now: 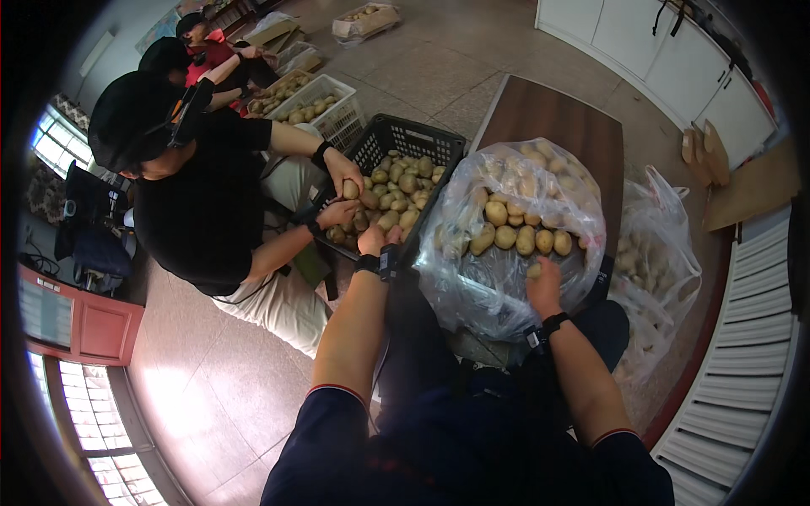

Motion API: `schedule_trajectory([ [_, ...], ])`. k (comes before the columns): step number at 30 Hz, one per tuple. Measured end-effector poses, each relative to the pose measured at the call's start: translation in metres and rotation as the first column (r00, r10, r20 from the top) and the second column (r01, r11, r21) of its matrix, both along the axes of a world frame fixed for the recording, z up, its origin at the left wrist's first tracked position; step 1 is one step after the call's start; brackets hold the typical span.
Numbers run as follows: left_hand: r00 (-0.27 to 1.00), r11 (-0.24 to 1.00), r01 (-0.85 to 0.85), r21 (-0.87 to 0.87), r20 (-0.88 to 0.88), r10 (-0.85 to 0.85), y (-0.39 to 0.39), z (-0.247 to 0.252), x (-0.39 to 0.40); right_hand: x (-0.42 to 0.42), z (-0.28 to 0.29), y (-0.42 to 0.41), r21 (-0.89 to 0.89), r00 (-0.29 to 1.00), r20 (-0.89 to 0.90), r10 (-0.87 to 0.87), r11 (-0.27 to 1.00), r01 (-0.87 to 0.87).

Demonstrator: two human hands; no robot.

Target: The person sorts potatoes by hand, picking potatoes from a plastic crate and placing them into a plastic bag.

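Observation:
My left hand (pixel 373 241) reaches into the near end of a black plastic crate (pixel 412 131). Its fingers are among the potatoes (pixel 408 183) there, and whether they grip one is hidden. Between the fingers of my right hand (pixel 544 292) is a small potato (pixel 535 271), held over the open mouth of a clear plastic bag (pixel 487 297). Inside the bag, several potatoes (pixel 525 240) lie in a row, with more stacked behind them under the film. The bag sits on a dark wood-grain board (pixel 538 107).
At my left, a co-worker (pixel 196 209) has both hands in the same crate, one holding a potato (pixel 350 189). Beyond are white crates (pixel 335 95) and two more people. A filled plastic bag (pixel 652 265) stands on the right, near a radiator (pixel 740 379). Cardboard (pixel 753 190) leans there.

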State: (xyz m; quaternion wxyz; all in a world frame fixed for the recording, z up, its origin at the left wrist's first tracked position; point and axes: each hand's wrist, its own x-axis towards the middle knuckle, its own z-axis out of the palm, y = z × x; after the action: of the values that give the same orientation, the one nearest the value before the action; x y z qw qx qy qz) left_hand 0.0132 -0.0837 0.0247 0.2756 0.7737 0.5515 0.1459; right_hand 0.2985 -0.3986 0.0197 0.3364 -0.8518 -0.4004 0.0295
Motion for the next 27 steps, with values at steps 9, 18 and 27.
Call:
schedule_trajectory([
  [9, 0.069, 0.53, 0.135, -0.837, 0.542, 0.838, -0.01, 0.019, 0.035, -0.006, 0.01, 0.009, 0.093, 0.983, -0.125, -0.131, 0.985, 0.143],
  [18, 0.203, 0.595, 0.201, -0.778, 0.628, 0.752, -0.03, 0.032, 0.049, -0.017, 0.032, 0.015, 0.12, 0.707, -0.706, -0.042, 0.977, 0.177],
  [27, 0.461, 0.647, 0.258, -0.717, 0.68, 0.57, -0.08, 0.068, 0.069, -0.033, 0.053, 0.02, 0.254, 0.115, -0.964, 0.241, 0.961, 0.108],
])
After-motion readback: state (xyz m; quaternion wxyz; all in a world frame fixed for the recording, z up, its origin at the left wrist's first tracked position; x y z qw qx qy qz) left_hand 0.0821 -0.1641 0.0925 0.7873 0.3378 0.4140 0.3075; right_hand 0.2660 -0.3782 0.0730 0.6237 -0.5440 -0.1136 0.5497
